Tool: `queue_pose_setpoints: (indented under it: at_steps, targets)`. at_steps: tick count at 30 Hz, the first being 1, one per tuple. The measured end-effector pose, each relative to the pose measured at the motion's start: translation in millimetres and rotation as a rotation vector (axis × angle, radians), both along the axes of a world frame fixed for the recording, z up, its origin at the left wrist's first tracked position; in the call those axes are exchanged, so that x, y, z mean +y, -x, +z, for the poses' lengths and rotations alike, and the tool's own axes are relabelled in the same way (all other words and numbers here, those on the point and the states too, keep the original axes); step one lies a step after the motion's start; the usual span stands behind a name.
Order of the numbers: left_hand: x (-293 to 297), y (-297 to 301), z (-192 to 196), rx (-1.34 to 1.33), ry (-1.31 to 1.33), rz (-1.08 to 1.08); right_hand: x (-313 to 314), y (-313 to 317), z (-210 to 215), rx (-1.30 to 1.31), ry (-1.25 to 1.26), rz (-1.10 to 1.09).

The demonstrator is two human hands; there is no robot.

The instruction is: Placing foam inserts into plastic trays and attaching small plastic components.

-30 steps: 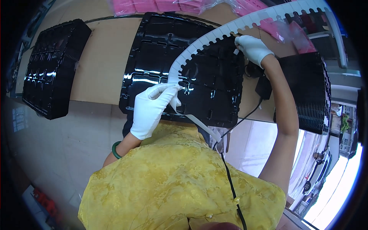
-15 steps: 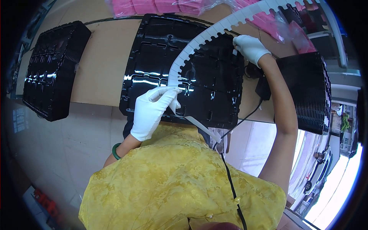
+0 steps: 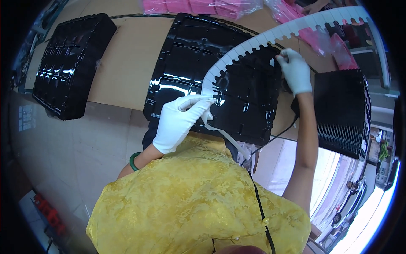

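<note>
My left hand point(image 3: 179, 120), in a white glove, pinches the near end of a long, curved white strip point(image 3: 237, 53) with notches along one edge. A thin, pale ribbon point(image 3: 228, 136) trails from those fingers toward my lap. Under the strip lies a glossy black plastic tray point(image 3: 245, 120) with moulded ridges. My gloved right hand point(image 3: 296, 72) hovers by the tray's far right corner, fingers bent and apart, with nothing visible between them. Beside its fingertips, a small white tab point(image 3: 272, 62) sits on that corner.
Another stack of black trays point(image 3: 69, 67) stands at the left of the brown table point(image 3: 127, 63), and a further black stack point(image 3: 340, 112) at the right. Pink packs in clear plastic point(image 3: 203, 6) line the far side. A black cable point(image 3: 281, 133) crosses the near edge. Another person's hand point(image 3: 315, 7) shows far right.
My right hand has come off the small white tab and drawn back to the right and nearer. The tab stays on the tray corner. My left hand still holds the strip; the whole view has shifted slightly.
</note>
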State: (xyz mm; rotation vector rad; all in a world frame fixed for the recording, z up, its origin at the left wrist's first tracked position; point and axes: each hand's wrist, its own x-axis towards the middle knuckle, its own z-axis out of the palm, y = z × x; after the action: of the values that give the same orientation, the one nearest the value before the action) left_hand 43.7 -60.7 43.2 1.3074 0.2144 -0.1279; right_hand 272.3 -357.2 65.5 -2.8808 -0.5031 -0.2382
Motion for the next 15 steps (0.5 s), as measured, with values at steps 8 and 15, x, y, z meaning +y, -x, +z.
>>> queue_pose_setpoints:
  at_steps: [8,15]
  targets:
    - [-4.5,11.8,5.6,-0.097,-0.180,-0.160,84.6,138.1,7.0,1.129,-0.821,0.062]
    - [-6.8,18.2,-0.2,-0.156,-0.279,-0.063,90.5,152.1,26.6,1.131,-0.833,-0.009]
